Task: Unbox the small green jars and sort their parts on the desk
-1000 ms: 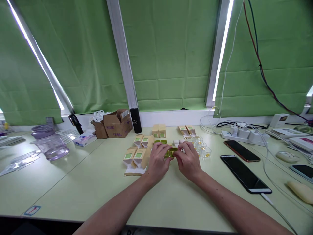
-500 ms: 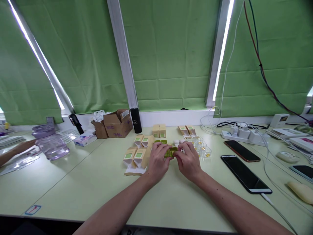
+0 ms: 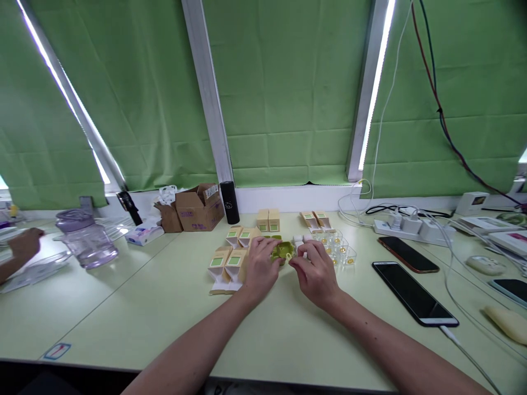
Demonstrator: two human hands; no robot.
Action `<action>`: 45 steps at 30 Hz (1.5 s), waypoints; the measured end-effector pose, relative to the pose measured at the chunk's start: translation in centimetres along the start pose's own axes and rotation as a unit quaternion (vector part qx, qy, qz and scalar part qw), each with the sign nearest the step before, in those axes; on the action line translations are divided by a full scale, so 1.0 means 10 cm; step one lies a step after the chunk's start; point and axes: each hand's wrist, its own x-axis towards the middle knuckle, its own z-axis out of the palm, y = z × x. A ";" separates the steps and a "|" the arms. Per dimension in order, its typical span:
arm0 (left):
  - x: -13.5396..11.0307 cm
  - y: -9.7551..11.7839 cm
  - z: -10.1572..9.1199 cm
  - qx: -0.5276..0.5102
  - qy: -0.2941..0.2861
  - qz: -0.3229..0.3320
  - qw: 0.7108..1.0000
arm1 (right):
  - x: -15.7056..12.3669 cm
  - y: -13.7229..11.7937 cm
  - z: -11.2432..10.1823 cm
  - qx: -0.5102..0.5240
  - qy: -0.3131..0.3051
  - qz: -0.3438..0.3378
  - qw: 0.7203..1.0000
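Note:
My left hand [image 3: 262,267] grips the left side of a small olive-green moulded tray [image 3: 282,249] with rounded hollows, its fingers closed along the edge. Just to the right, my right hand [image 3: 316,272] is closed in a pinch on a small pale ring-like piece [image 3: 289,257], too small to name surely. Another green piece [image 3: 272,237] shows behind the tray, partly covered. Small white items [image 3: 297,240] stand behind my right hand. Beside it are several clear cups [image 3: 341,252] with yellow centres. Kraft-paper boxes with green labels [image 3: 233,262] lie left of my left hand.
More kraft boxes [image 3: 268,220] stand farther back, near a black cylinder [image 3: 229,203] and a brown carton [image 3: 200,207]. To the right lie two phones [image 3: 414,292], a power strip [image 3: 411,226] and loose cables. A purple jug [image 3: 86,240] and another person's hand [image 3: 25,247] are at left.
My right hand has drawn slightly away from the green tray, with the pale ring piece now visible at its fingertips. The tray is tilted more open to view. The other person's hand moved left.

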 end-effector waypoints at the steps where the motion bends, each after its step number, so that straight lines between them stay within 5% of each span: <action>1: 0.01 -0.02 -0.01 0.003 0.003 -0.013 1.000 | 0.00 -0.01 0.00 0.001 0.003 -0.003 1.000; 15: 0.06 -0.01 -0.06 -0.027 0.053 -0.123 0.991 | 0.00 0.20 -0.01 0.019 0.001 0.053 0.998; 33: 0.07 -0.06 -0.05 -0.046 0.068 -0.178 0.981 | 0.11 0.36 0.50 -0.142 -0.284 0.122 0.940; 45: 0.07 -0.05 -0.06 -0.054 0.063 -0.176 0.981 | 0.08 0.32 0.59 -0.127 -0.272 0.117 0.947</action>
